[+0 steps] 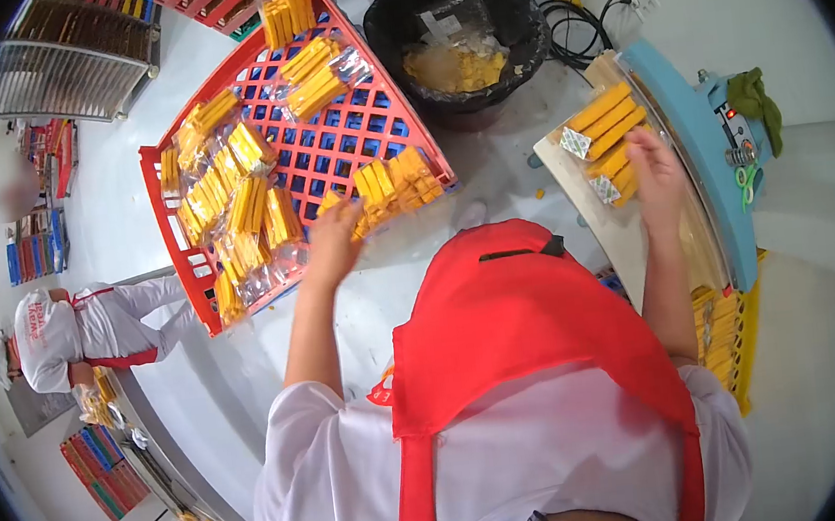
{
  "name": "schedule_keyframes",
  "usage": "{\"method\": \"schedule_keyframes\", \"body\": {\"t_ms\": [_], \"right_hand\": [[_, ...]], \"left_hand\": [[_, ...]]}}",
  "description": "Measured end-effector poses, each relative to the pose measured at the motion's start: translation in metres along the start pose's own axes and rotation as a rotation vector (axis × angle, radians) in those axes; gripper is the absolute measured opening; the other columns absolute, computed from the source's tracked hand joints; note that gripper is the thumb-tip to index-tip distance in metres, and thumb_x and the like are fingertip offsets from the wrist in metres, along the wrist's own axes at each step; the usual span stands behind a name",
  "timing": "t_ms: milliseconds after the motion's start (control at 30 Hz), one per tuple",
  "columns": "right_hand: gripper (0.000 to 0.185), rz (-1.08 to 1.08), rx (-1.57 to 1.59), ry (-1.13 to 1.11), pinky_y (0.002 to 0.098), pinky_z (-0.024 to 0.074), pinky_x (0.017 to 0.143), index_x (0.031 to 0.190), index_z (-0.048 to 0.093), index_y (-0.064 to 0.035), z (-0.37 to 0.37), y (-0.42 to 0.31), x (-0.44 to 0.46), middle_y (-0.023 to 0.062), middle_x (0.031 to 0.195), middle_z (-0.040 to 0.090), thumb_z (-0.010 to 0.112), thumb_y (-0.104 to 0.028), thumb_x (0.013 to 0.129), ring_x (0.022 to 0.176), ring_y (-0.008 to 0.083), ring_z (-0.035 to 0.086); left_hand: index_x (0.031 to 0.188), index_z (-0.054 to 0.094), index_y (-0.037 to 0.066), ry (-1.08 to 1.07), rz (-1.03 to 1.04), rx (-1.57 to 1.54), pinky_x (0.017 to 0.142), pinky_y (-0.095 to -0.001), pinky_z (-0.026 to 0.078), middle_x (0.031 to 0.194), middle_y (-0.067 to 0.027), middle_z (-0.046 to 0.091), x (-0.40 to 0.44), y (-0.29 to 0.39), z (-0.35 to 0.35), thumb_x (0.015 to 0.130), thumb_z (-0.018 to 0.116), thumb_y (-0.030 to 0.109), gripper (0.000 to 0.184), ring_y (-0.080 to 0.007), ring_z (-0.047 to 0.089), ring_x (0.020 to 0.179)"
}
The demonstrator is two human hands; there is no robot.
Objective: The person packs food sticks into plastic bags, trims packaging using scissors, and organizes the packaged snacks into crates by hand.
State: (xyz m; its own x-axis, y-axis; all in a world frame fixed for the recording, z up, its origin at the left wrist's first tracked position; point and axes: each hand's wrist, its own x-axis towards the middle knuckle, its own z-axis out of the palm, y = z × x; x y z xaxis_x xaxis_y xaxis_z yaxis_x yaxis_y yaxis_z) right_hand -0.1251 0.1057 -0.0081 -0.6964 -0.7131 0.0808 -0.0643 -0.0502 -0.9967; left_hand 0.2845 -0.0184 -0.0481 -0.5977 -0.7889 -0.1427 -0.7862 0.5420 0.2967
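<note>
My left hand [334, 240] is at the near edge of the red crate [425, 124], its fingers closed on a bag of yellow sticks [371, 197]. Several more clear bags of yellow sticks [229, 183] lie inside that crate. On the right, my right hand [659, 175] touches the edge of a pack of yellow sticks [610, 136] with a small white label. This pack lies on the pale board in front of the blue sealing machine [693, 144]; the fingertips are partly bent, and their hold on it is unclear.
A black-lined bin [458, 51] with yellow scraps stands beyond the crate. Black cables [581, 29] hang by the wall. Green scissors [749, 185] are on the machine. A yellow crate [745, 350] is at lower right. Another person [92, 327] stands far left.
</note>
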Motion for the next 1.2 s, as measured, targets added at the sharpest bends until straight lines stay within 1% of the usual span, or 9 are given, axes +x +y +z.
{"method": "schedule_keyframes", "body": {"t_ms": [133, 333, 400, 633, 767, 900, 933, 1033, 1200], "right_hand": [[0.02, 0.028, -0.074, -0.317, 0.0192, 0.0417, 0.07, 0.098, 0.058, 0.0014, 0.036, 0.006, -0.007, 0.0039, 0.088, 0.059, 0.057, -0.006, 0.079, 0.076, 0.0072, 0.053], [0.024, 0.018, -0.169, -0.63, 0.0216, 0.0421, 0.069, 0.098, 0.058, 0.0, 0.065, 0.003, -0.004, 0.0042, 0.09, 0.058, 0.06, -0.013, 0.078, 0.079, 0.0083, 0.052], [0.026, 0.014, -0.246, -0.68, 0.0228, 0.0422, 0.069, 0.099, 0.058, -0.0003, 0.067, -0.004, 0.002, 0.0046, 0.092, 0.057, 0.061, -0.014, 0.077, 0.08, 0.0092, 0.052], [0.052, 0.738, 0.684, -0.919, 0.0357, 0.0367, 0.09, 0.125, 0.037, -0.01, 0.098, 0.016, 0.032, 0.0074, 0.121, 0.045, 0.047, -0.041, 0.084, 0.108, 0.022, 0.047], [0.06, 0.648, 1.209, -1.018, 0.0459, 0.0352, 0.093, 0.13, 0.029, -0.012, 0.096, -0.004, 0.012, 0.0092, 0.122, 0.045, 0.042, -0.047, 0.083, 0.114, 0.0238, 0.043], [0.057, 0.505, 1.39, -0.864, 0.043, 0.0373, 0.091, 0.127, 0.034, -0.0103, 0.088, -0.036, 0.014, 0.0119, 0.122, 0.045, 0.048, -0.042, 0.082, 0.113, 0.0252, 0.044], [0.056, 0.359, 1.247, -0.659, 0.0401, 0.0369, 0.092, 0.126, 0.034, -0.0069, 0.088, -0.057, 0.013, 0.0121, 0.12, 0.046, 0.049, -0.039, 0.083, 0.111, 0.0235, 0.045], [0.052, -0.087, 0.707, -0.385, 0.0334, 0.0321, 0.095, 0.125, 0.037, -0.0051, 0.081, -0.085, 0.024, 0.0093, 0.119, 0.046, 0.046, -0.037, 0.085, 0.112, 0.0188, 0.043], [0.048, -0.538, 0.136, -0.381, 0.0331, 0.0235, 0.099, 0.122, 0.043, -0.0026, 0.044, -0.113, 0.033, 0.017, 0.131, 0.031, 0.046, -0.035, 0.086, 0.121, 0.0244, 0.031]], "left_hand": [[0.125, 0.039, 0.016, 0.061, 0.102, 0.001, 0.09, -0.0497, 0.029, 0.124, -0.0133, 0.039, 0.03, 0.054, 0.02, 0.062, 0.07, 0.029, 0.071, -0.0301, 0.036, 0.115], [0.071, 0.058, 0.004, 0.089, 0.011, 0.082, 0.06, -0.0411, 0.047, 0.073, -0.0161, 0.06, 0.097, 0.047, 0.028, 0.071, 0.044, 0.005, 0.013, -0.0317, 0.06, 0.071], [0.079, 0.061, 0.002, 0.104, 0.016, -0.126, 0.063, -0.0415, 0.046, 0.076, -0.0179, 0.06, 0.11, 0.058, -0.018, 0.076, 0.048, 0.013, 0.017, -0.0331, 0.058, 0.074], [0.079, 0.058, 0.0, -0.417, 0.244, -1.088, 0.066, -0.0216, 0.042, 0.075, -0.0047, 0.058, 0.136, 0.136, -0.194, 0.077, 0.051, 0.015, 0.017, -0.0102, 0.054, 0.071], [0.091, 0.055, -0.003, -0.479, 0.543, -1.178, 0.075, -0.0304, 0.043, 0.085, -0.0114, 0.059, 0.182, 0.168, -0.205, 0.085, 0.046, 0.029, 0.034, -0.0199, 0.056, 0.083], [0.116, 0.038, 0.0, 0.103, 0.446, -1.734, 0.086, -0.0347, 0.04, 0.107, -0.0135, 0.05, 0.163, 0.229, -0.178, 0.086, 0.036, 0.047, 0.056, -0.0246, 0.051, 0.097], [0.124, 0.03, 0.002, 0.475, 0.509, -1.802, 0.088, -0.0358, 0.039, 0.114, -0.0137, 0.045, 0.159, 0.237, -0.163, 0.085, 0.033, 0.052, 0.063, -0.0252, 0.048, 0.102], [0.133, 0.006, 0.008, 0.56, 0.625, -1.111, 0.094, -0.0347, 0.033, 0.121, -0.0149, 0.035, 0.139, 0.259, -0.125, 0.081, 0.054, 0.018, 0.071, -0.0246, 0.043, 0.108], [0.132, 0.011, 0.008, 0.139, 0.544, -1.74, 0.09, -0.0353, 0.038, 0.122, -0.0143, 0.037, 0.151, 0.258, -0.137, 0.075, 0.057, 0.007, 0.073, -0.0243, 0.044, 0.109]]}}
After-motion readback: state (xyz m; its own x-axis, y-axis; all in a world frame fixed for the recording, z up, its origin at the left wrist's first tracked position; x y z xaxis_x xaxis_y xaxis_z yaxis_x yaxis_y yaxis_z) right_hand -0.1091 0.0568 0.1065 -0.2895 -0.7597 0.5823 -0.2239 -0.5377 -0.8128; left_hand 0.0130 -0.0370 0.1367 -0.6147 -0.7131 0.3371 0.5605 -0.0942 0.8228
